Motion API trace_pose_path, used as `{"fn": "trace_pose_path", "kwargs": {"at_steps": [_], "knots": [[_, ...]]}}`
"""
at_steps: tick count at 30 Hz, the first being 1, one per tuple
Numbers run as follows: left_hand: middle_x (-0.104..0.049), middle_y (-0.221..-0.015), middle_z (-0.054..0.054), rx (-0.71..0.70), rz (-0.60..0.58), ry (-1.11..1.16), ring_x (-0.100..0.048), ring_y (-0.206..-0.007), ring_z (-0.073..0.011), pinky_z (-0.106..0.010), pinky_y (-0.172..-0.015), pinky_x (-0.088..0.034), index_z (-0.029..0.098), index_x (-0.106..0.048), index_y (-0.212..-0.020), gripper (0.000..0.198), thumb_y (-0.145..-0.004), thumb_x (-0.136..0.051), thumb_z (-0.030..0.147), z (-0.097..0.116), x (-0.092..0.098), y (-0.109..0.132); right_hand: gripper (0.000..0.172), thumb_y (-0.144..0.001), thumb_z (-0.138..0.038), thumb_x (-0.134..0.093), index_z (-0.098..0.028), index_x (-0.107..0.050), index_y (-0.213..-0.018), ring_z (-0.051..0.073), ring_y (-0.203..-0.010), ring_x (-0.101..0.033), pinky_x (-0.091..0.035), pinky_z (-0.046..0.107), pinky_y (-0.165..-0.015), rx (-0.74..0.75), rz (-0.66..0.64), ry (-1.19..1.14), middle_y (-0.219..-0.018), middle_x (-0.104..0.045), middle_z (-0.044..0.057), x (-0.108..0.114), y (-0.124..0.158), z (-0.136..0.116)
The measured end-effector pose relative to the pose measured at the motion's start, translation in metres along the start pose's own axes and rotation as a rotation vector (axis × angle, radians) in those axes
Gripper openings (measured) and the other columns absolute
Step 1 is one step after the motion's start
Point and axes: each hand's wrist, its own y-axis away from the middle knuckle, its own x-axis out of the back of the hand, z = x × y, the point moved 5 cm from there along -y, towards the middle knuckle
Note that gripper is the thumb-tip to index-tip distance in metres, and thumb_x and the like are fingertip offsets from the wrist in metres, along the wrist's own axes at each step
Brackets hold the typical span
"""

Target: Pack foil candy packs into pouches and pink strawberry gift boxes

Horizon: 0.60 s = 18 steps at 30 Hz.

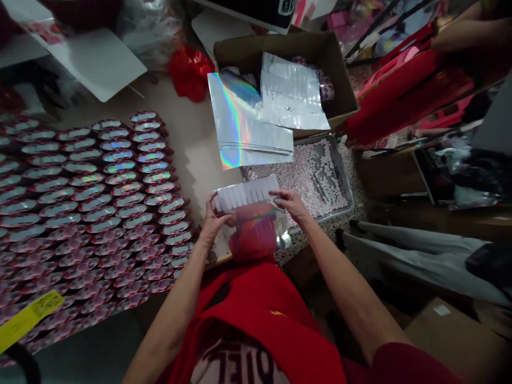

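Observation:
A shiny, reflective sticker sheet (256,218) is stretched between my two hands, low in front of my red top. White strips or labels run along its far edge, and its nearer part mirrors red. My left hand (213,223) pinches the left edge, thumb towards the middle. On the upper right corner, my right hand (291,205) grips with thumb and fingers. Just beyond, a stack of silvery rainbow-sheen sheets (248,133) leans over a box, with a partly peeled white sheet (294,93) on top.
Tight rows of small patterned pieces (116,213) fill the left; many have shiny oval tops. Right of my hands, a grey tray (348,184) holds pale beads and tweezers. A cardboard box (348,80) stands behind it. A red plastic bag (191,72) and another person's arm (472,34) are farther back.

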Motion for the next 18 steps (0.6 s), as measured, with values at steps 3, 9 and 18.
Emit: {"fn": "trace_pose_path", "kwargs": {"at_steps": [3, 9, 18], "knots": [[-0.071, -0.120, -0.006, 0.000, 0.016, -0.111, -0.069, -0.102, -0.0198, -0.028, -0.089, -0.057, 0.027, -0.048, -0.152, 0.098, -0.063, -0.089, 0.031, 0.001, -0.004, 0.004, 0.052, -0.064, -0.039, -0.086, -0.015, -0.082, -0.110, 0.013, -0.067, -0.058, -0.048, 0.026, -0.063, -0.003, 0.040, -0.002, -0.080, -0.074, 0.001, 0.004, 0.005, 0.005], [-0.073, -0.074, -0.002, 0.219, -0.053, -0.176, -0.061, -0.064, -0.0146, -0.024, -0.059, -0.047, 0.017, -0.081, -0.094, 0.038, -0.063, -0.084, 0.038, 0.004, -0.004, 0.005, 0.064, -0.050, -0.042, -0.100, -0.019, -0.085, -0.108, 0.027, -0.096, -0.074, -0.060, 0.036, -0.084, 0.036, -0.016, 0.094, -0.107, -0.082, 0.008, -0.001, 0.011, 0.005], [-0.078, -0.082, -0.001, 0.179, -0.021, -0.290, -0.068, -0.078, -0.0185, -0.031, -0.081, -0.056, 0.019, -0.082, -0.115, 0.056, -0.060, -0.090, 0.028, 0.020, -0.012, 0.014, 0.043, -0.065, -0.039, -0.090, -0.018, -0.085, -0.102, 0.023, -0.083, -0.073, -0.056, 0.034, -0.078, 0.079, 0.090, 0.249, -0.091, -0.080, 0.007, -0.001, 0.027, 0.010]]}}
